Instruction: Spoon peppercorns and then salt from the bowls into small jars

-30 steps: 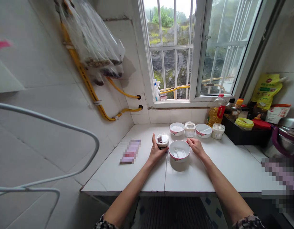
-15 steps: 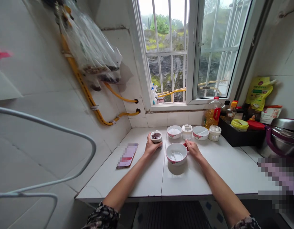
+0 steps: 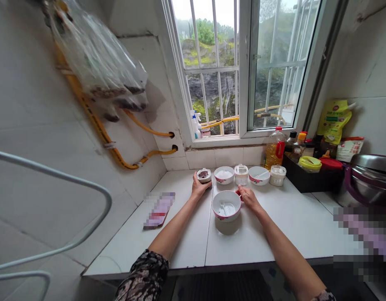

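Observation:
My left hand (image 3: 199,186) is wrapped round a small clear jar (image 3: 204,175) with dark contents, at the left end of a row at the back of the counter. My right hand (image 3: 250,197) grips the red handle of a white bowl (image 3: 218,207) with a pink rim pattern. Inside that bowl lies a small white spoon (image 3: 223,207). Behind it are a second white bowl (image 3: 224,181) with white contents, a clear jar (image 3: 241,174), a third bowl (image 3: 258,182) with a white spoon, and another jar (image 3: 277,176) holding something pale.
A phone-like flat item (image 3: 160,212), partly blurred out, lies on the left of the white counter (image 3: 180,251). An oil bottle (image 3: 275,148) and a black box (image 3: 301,177) of condiments stand at the back right. A steel pot (image 3: 368,179) is farther right; a wire rack (image 3: 107,200) juts in from the left.
My left hand has moved the jar slightly back, closer to the bowl with white contents. My right hand still holds the handled bowl. The whole view has shifted a little.

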{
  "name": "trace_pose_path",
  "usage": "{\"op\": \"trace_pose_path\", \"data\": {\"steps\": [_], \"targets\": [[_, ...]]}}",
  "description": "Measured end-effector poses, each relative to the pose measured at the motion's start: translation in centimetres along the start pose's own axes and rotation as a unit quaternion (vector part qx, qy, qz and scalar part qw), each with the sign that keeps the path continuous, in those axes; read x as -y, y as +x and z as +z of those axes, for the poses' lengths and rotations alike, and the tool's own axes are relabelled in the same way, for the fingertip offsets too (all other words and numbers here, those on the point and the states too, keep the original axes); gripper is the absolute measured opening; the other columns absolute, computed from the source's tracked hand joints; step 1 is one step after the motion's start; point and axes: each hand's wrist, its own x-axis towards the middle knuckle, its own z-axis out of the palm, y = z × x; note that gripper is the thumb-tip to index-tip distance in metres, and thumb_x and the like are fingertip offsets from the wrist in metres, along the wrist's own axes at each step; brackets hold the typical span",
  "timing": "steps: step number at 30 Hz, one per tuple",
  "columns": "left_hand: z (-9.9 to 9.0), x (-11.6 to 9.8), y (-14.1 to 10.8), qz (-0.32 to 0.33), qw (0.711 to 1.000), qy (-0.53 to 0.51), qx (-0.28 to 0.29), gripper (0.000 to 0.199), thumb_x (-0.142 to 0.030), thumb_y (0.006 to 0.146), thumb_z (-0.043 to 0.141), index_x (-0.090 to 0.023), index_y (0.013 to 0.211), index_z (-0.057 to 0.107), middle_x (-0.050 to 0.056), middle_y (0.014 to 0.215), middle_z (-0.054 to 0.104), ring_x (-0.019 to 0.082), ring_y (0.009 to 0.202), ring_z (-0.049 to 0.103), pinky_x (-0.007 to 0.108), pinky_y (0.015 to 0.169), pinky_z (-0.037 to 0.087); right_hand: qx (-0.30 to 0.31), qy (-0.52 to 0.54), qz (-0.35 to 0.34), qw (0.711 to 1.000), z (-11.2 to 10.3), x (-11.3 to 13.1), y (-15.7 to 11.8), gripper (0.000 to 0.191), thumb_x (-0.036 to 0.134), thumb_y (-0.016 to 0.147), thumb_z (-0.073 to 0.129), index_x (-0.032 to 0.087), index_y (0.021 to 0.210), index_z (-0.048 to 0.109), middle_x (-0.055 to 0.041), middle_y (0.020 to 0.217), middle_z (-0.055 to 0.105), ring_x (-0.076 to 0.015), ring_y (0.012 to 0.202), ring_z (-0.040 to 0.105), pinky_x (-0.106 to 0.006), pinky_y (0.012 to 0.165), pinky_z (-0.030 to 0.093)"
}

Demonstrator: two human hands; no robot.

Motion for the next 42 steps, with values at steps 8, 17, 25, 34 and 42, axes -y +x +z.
{"op": "trace_pose_path", "data": {"steps": [8, 17, 25, 34, 42], "targets": [[-1.4, 0.2, -0.3, -0.016, 0.999, -0.021, 0.025, 0.108, -0.041, 0.061, 0.089, -0.018, 0.148, 0.027, 0.021, 0.141, 0.050, 0.033, 0.136, 0.047, 0.043, 0.109, 0.040, 0.000, 0.016, 0.028, 0.999, -0.5, -0.5, 0.5, 0.065, 0.072, 0.088, 0.037, 0.018, 0.063, 0.066, -0.0062, 0.064, 0.072, -0.0150, 0.047, 0.064, -0.026, 0.051, 0.049], [-6.0, -1.5, -6.5, -0.116, 0.961, -0.049, 0.245, 0.061, -0.065, 0.083, 0.062, -0.016, 0.119, 0.058, 0.011, 0.089, 0.072, 0.021, 0.069, 0.072, 0.034, 0.065, 0.059, 0.001, 0.038, 0.048, 0.998, -0.3, -1.1, 1.0, 0.065, 0.074, 0.085, 0.041, 0.018, 0.061, 0.065, -0.0063, 0.061, 0.070, -0.0149, 0.044, 0.062, -0.026, 0.049, 0.049], [-3.8, -4.7, -10.6, -0.172, 0.899, -0.068, 0.398, 0.051, -0.052, 0.082, 0.065, -0.015, 0.117, 0.056, 0.007, 0.067, 0.071, 0.017, 0.051, 0.067, 0.024, 0.049, 0.053, -0.004, 0.040, 0.043, 0.998, -0.5, -1.6, 0.9, 0.070, 0.078, 0.083, 0.040, 0.016, 0.063, 0.066, -0.0082, 0.062, 0.072, -0.0153, 0.047, 0.063, -0.025, 0.049, 0.049], [-5.9, -5.7, -9.8, -0.203, 0.911, -0.031, 0.358, 0.047, -0.026, 0.074, 0.055, -0.015, 0.119, 0.059, -0.001, 0.057, 0.066, 0.016, 0.050, 0.067, 0.022, 0.051, 0.054, 0.008, 0.073, 0.033, 0.997, -0.5, -2.2, 1.3, 0.068, 0.078, 0.082, 0.046, 0.015, 0.063, 0.065, -0.0076, 0.059, 0.070, -0.0124, 0.040, 0.059, -0.022, 0.042, 0.046], [-13.8, -5.5, -4.7, -0.263, 0.932, 0.044, 0.245, 0.032, -0.032, 0.095, 0.059, -0.014, 0.120, 0.059, 0.009, 0.102, 0.068, 0.020, 0.086, 0.068, 0.035, 0.076, 0.058, 0.010, 0.104, 0.051, 0.993, -0.1, -2.9, 1.6, 0.060, 0.070, 0.084, 0.054, 0.015, 0.062, 0.065, -0.0051, 0.055, 0.067, -0.0097, 0.038, 0.056, -0.019, 0.039, 0.044]]}}
